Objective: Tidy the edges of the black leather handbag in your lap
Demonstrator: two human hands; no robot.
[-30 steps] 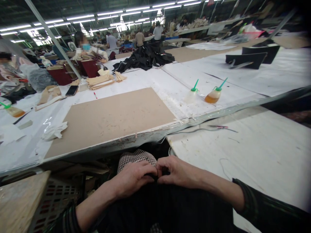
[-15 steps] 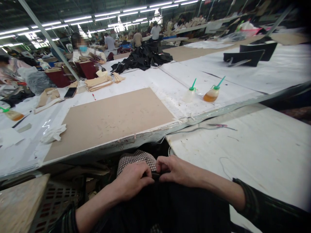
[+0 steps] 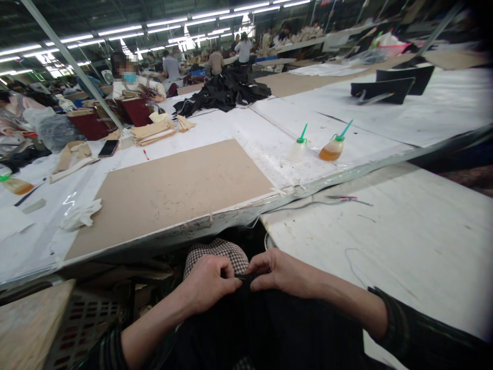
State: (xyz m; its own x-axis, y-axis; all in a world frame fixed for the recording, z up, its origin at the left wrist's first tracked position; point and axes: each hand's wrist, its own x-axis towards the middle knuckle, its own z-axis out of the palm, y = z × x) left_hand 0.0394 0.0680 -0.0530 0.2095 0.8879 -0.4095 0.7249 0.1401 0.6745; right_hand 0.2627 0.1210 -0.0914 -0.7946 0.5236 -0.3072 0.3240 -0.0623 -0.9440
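Both my hands meet low in the head view, below the table edge. My left hand (image 3: 210, 281) is closed with its fingers curled over the upper edge of a dark cloth (image 3: 269, 329) lying across my lap. My right hand (image 3: 283, 272) pinches the same edge from the right, fingertips touching the left ones. A checked cloth (image 3: 215, 251) shows just behind my left hand. What lies between the fingertips is hidden.
A brown board (image 3: 173, 187) lies on the white table ahead, a crumpled white rag (image 3: 80, 215) at its left. Two squeeze bottles with green nozzles (image 3: 333, 146) stand to the right. A white tabletop (image 3: 404, 231) is at my right. Other people work far behind.
My hands have stayed together on the dark cloth's edge; the fingers shifted slightly. The view drifted a little to the right.
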